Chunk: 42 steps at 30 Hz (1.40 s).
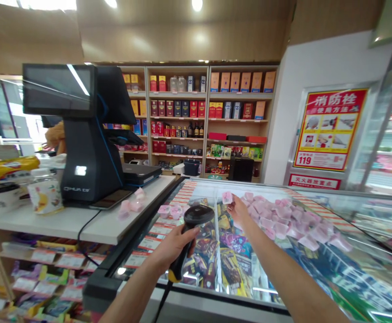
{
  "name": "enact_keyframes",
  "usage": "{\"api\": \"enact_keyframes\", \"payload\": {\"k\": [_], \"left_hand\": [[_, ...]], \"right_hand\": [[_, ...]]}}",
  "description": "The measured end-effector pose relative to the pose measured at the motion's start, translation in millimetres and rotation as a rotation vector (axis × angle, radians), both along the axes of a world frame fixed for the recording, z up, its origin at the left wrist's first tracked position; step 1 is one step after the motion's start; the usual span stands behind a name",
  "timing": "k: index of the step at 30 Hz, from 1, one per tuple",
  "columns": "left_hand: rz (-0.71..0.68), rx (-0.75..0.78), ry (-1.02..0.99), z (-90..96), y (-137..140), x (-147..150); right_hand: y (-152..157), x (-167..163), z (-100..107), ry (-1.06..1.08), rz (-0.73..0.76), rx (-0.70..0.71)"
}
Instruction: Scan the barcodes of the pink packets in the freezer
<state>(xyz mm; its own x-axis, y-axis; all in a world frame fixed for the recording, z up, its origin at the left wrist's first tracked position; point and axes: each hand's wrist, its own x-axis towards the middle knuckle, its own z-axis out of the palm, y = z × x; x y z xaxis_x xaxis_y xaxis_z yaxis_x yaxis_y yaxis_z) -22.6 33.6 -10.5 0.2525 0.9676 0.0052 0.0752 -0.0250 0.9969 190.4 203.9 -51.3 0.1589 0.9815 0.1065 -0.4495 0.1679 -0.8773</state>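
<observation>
A black handheld barcode scanner (198, 216) with a yellow-trimmed base is gripped by its handle in my left hand (178, 240). Its cord trails down toward me. My right hand (238, 210) pinches a small pink cup with a printed label (227, 198), held up over the glass-topped freezer (199, 184). To the right of that hand lies a heap of similar pink cups (283, 215) on the glass. Left of the scanner sit a few more pink cups (170, 211), label side showing.
A black checkout terminal (88, 157) stands on the white counter (94, 226) at left, near some loose pink cups (133, 205) and drink cups (46, 193). Snack racks (44, 278) sit below. Shelves of boxed bottles (178, 107) line the back. A red sign (330, 130) hangs at right.
</observation>
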Motion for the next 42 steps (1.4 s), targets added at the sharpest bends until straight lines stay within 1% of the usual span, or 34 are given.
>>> {"api": "enact_keyframes", "payload": {"k": [3,5,7,10,13,15,18,21,23,25,28,29,31,34,35,37,39,41,42], "left_hand": [[-0.024,0.02,-0.007,1.5,-3,-5],[-0.026,0.008,-0.022,3.5,-4,-7],[-0.012,-0.012,-0.042,5.3,-3,-8],[0.042,0.001,-0.05,6.1,1,-13],[0.15,0.022,-0.028,4.9,8,-23],[0.229,0.001,-0.039,3.0,12,-32],[0.281,-0.038,-0.062,-0.8,14,-45],[0.273,-0.041,-0.052,-3.3,12,-52],[0.274,-0.04,-0.044,-2.5,9,-52],[0.285,-0.049,-0.04,-0.1,7,-50],[0.286,-0.068,-0.038,2.5,6,-43],[0.276,-0.071,-0.04,2.2,6,-41],[0.237,-0.062,-0.033,-0.5,7,-35],[0.185,-0.036,-0.012,-6.1,9,-26],[0.172,-0.033,-0.003,-7.3,10,-23],[0.148,-0.035,0.015,-7.4,9,-16],[0.136,-0.03,0.033,-4.7,7,-8],[0.142,-0.029,0.038,-1.1,4,-3],[0.144,-0.029,0.037,0.5,3,-1]], "right_hand": [[1,0,0,0.104,0.014,-0.04],[1,-1,0,0.094,0.023,-0.022],[2,-4,-1,0.031,0.011,-0.011],[5,-11,-7,-0.186,-0.061,-0.012],[9,-25,-16,-0.562,-0.19,0.014],[10,-39,-21,-0.744,-0.236,0.042],[5,-63,-26,-0.961,-0.237,0.12],[-3,-89,-26,-1.199,-0.221,0.195],[-7,-105,-26,-1.245,-0.207,0.182],[-8,-116,-26,-1.244,-0.182,0.166],[-7,-122,-24,-1.225,-0.113,0.21],[-7,-118,-23,-1.223,-0.097,0.229],[-7,-103,-18,-1.234,-0.119,0.255],[-11,-62,-7,-1.301,-0.207,0.287],[-12,-45,-4,-1.336,-0.21,0.29],[-16,-13,0,-1.401,-0.201,0.229],[-20,12,1,-1.412,-0.157,0.126],[-23,28,1,-1.37,-0.126,0.054],[-24,33,1,-1.354,-0.122,0.042]]}}
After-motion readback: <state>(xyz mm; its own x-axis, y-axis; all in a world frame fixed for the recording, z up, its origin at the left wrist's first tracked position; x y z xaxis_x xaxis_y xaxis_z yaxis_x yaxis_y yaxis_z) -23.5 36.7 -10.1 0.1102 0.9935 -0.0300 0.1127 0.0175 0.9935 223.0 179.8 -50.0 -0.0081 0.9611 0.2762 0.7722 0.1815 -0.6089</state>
